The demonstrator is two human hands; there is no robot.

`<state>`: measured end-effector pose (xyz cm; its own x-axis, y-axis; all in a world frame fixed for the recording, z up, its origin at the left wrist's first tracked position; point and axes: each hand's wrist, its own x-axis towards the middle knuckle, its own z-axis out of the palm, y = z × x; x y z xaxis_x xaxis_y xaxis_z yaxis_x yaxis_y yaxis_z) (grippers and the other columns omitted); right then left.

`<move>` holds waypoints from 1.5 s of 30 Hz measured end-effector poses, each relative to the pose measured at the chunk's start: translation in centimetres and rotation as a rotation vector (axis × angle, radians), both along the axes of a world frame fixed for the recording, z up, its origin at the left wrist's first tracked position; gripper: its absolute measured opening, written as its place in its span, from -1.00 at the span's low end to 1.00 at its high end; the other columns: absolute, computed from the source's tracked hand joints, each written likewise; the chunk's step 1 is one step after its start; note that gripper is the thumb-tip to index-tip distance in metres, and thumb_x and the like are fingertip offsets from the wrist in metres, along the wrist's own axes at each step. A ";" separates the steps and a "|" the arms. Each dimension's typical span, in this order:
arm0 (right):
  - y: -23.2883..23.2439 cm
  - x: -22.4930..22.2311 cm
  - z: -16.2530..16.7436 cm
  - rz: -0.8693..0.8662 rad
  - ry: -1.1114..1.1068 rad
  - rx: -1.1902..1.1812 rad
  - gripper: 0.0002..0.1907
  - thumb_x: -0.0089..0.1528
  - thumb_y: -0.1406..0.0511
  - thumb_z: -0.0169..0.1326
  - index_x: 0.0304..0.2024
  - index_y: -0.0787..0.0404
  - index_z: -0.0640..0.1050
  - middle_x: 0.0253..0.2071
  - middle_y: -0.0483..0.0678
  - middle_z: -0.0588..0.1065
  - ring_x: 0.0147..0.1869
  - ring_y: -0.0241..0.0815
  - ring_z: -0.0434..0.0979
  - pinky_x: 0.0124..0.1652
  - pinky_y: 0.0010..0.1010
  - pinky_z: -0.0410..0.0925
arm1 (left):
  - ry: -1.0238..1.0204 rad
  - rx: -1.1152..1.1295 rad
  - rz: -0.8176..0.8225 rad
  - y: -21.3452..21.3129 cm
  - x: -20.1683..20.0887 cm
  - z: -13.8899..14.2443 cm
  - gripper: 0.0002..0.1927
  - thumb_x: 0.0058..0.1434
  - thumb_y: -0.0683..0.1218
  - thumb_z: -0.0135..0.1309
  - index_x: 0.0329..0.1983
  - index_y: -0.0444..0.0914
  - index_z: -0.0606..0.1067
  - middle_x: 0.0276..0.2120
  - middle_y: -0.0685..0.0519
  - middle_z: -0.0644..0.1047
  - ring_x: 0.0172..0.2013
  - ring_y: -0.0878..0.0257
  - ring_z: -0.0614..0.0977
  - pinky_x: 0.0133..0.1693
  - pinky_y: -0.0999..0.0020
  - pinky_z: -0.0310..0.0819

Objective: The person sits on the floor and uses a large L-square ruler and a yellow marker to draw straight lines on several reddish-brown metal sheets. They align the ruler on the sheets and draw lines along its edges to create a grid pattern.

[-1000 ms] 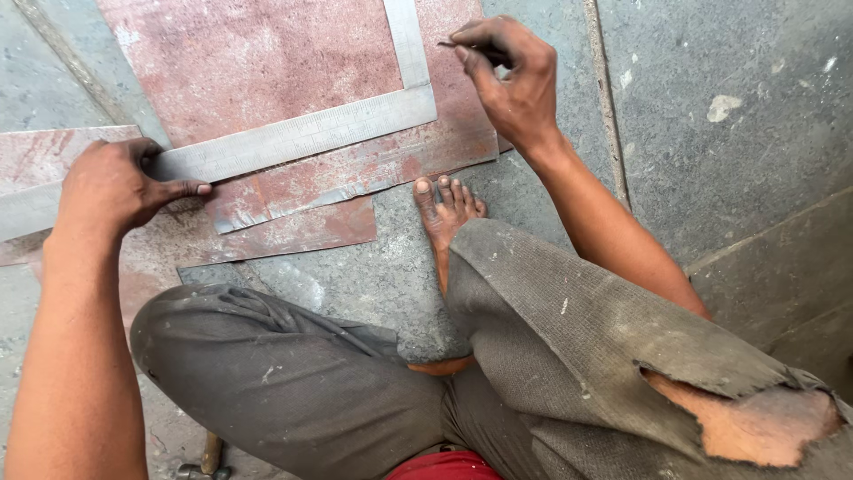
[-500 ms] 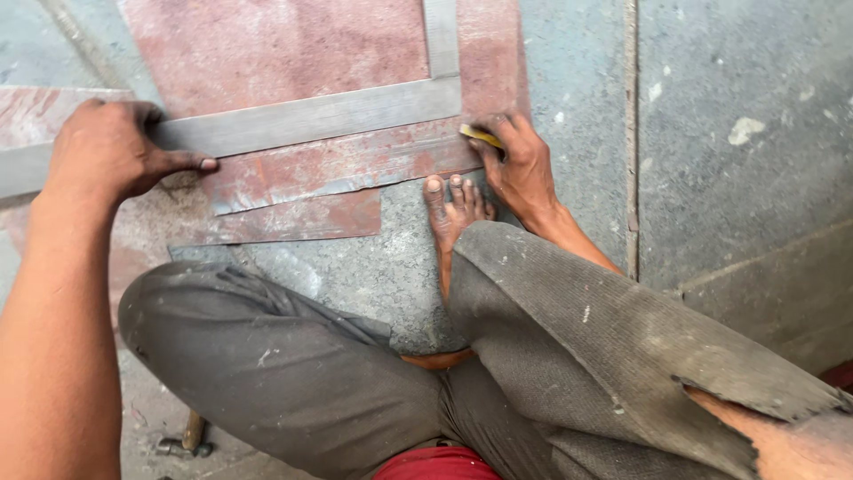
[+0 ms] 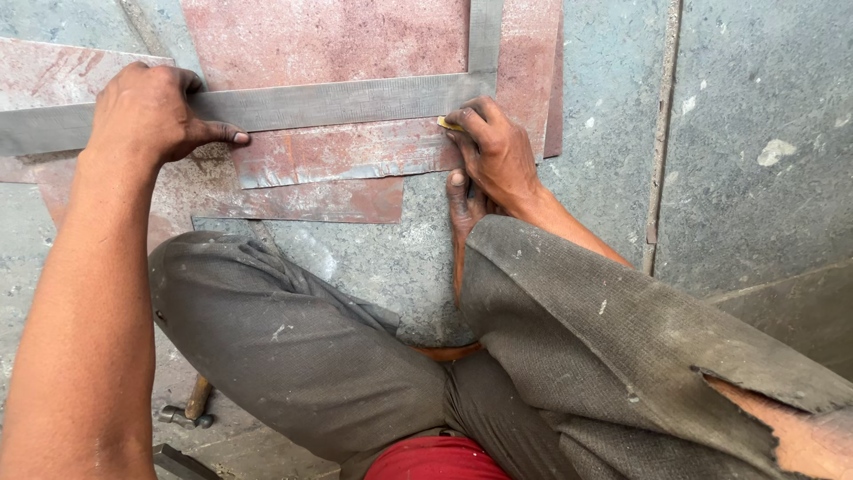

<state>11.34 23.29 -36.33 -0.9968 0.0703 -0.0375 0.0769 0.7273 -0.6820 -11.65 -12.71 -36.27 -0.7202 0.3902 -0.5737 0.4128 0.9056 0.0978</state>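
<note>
We see the left hand [image 3: 151, 114] pressed flat on the long arm of a grey metal square [image 3: 338, 100], fingers curled over its far edge and thumb stretched out along its near edge. The square lies across a rusty red metal sheet [image 3: 329, 40] on the grey stone floor [image 3: 755, 107], its short arm running up toward the top of the view. The right hand [image 3: 493, 151] sits at the inner corner of the square, fingers pressed together and pinching a small yellow marker [image 3: 449, 124] against the sheet. A bare foot [image 3: 459, 209] rests just below that hand. A hammer [image 3: 188, 407] lies by the left knee.
</note>
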 end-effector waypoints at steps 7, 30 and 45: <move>0.1 -1.0 -1.0 0.046 -0.200 0.125 -0.92 0.37 0.47 0.10 -0.18 0.29 0.61 -0.13 0.06 0.51 -0.18 -0.05 0.61 -0.29 -0.35 0.51 | -0.048 0.013 -0.003 -0.3 -0.4 -0.1 -0.19 -0.13 0.39 0.49 -0.03 -0.30 0.66 -0.19 -0.26 0.64 -0.10 -0.22 0.65 -0.01 -0.06 0.53; -1.7 -1.2 -0.3 -0.010 0.002 -0.033 -0.88 0.29 0.42 0.23 -0.11 0.25 0.62 -0.10 -0.01 0.54 -0.10 -0.08 0.64 -0.18 -0.35 0.54 | -0.045 0.004 0.098 0.6 0.0 0.2 -0.16 -0.21 0.37 0.50 -0.02 -0.30 0.64 -0.17 -0.28 0.62 -0.08 -0.19 0.66 -0.03 -0.04 0.54; -2.0 -0.6 0.6 0.192 -0.235 -0.074 -0.80 0.12 0.50 0.16 -0.22 0.23 0.66 -0.23 0.07 0.53 -0.17 0.09 0.61 -0.22 -0.16 0.48 | 0.010 0.058 0.006 0.3 -0.3 -0.5 -0.09 -0.33 0.41 0.52 -0.03 -0.26 0.65 -0.18 -0.27 0.63 -0.09 -0.22 0.63 -0.02 -0.06 0.50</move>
<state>10.73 21.30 -35.75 -0.9552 -0.1299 -0.2661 0.1046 0.6927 -0.7136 -11.92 -12.41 -36.75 -0.7281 0.4185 -0.5429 0.4086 0.9009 0.1465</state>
